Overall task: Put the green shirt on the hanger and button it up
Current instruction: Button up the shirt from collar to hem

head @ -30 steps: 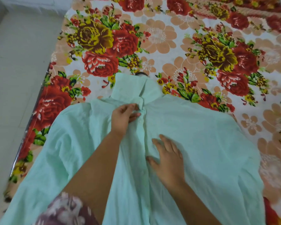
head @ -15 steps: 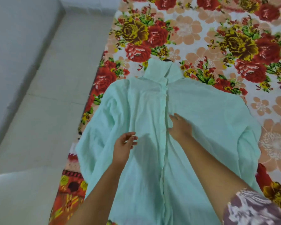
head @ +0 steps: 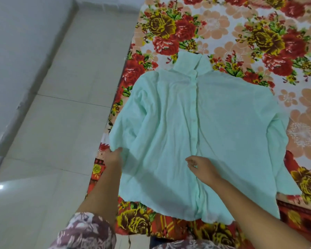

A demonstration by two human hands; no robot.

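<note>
Both of my hands are drawing back down the green shirt (head: 201,133) compared with a moment ago: my left hand (head: 115,157) is now gripping the cuff end of the sleeve at the shirt's outer edge, fingers closed on the fabric, and my right hand (head: 203,168) is resting low on the button placket, fingers loosely curled and holding nothing. I'm seeing the shirt lying flat, front up, collar pointing away, on the floral bedspread (head: 241,36), beside the tiled floor (head: 61,114).
</note>
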